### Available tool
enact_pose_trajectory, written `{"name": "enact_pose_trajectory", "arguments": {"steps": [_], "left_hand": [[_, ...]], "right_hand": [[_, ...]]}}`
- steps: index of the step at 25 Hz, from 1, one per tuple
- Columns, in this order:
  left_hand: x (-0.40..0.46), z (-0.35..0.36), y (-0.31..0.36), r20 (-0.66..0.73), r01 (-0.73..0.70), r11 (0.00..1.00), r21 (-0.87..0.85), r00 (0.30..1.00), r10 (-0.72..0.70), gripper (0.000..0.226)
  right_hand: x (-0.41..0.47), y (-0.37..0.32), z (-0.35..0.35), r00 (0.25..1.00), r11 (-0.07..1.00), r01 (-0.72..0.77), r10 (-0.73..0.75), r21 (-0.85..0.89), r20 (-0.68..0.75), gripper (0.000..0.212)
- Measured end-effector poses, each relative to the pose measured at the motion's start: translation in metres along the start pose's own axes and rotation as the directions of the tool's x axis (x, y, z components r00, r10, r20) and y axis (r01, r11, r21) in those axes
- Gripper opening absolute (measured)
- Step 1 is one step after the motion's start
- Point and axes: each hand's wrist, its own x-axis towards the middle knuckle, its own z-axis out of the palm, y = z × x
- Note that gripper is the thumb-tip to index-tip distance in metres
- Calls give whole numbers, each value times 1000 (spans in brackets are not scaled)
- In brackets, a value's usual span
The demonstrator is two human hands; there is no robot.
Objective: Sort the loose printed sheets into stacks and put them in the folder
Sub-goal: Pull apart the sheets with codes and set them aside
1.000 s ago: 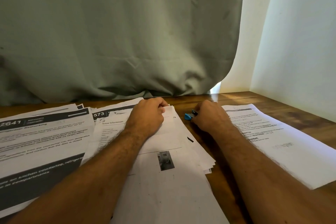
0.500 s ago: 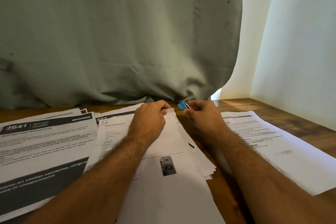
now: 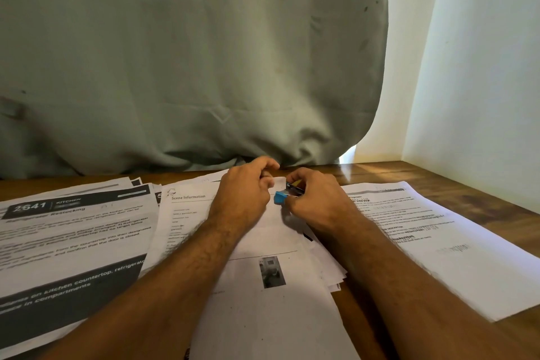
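A middle stack of white printed sheets (image 3: 263,295) headed "Scene Information" lies in front of me. My left hand (image 3: 245,193) pinches its far top corner with curled fingers. My right hand (image 3: 315,202) grips a small blue binder clip (image 3: 280,197) and holds it at that same corner, right beside my left fingers. A stack with dark banners marked "2641 Kitchen" (image 3: 73,242) lies at the left. Another stack of text sheets (image 3: 438,242) lies at the right. No folder is in view.
The sheets lie on a brown wooden table (image 3: 482,199). A grey-green curtain (image 3: 190,67) hangs down to the table's far edge. A white wall (image 3: 482,67) closes the right side.
My right hand lifted the blue clip off the table at the right of the middle stack and carried it left to the stack's far corner. My left hand stayed on that corner.
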Motion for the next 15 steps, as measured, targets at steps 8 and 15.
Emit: {"name": "enact_pose_trajectory", "arguments": {"steps": [8, 15], "left_hand": [[-5, 1, 1, 74, -91, 995, 29, 993, 89, 25], [-8, -1, 2, 89, -120, 992, 45, 989, 115, 26]], "right_hand": [[-4, -3, -7, 994, 976, 103, -107, -191, -10, 51], [-5, -4, -9, 988, 942, 152, -156, -299, 11, 38]]}}
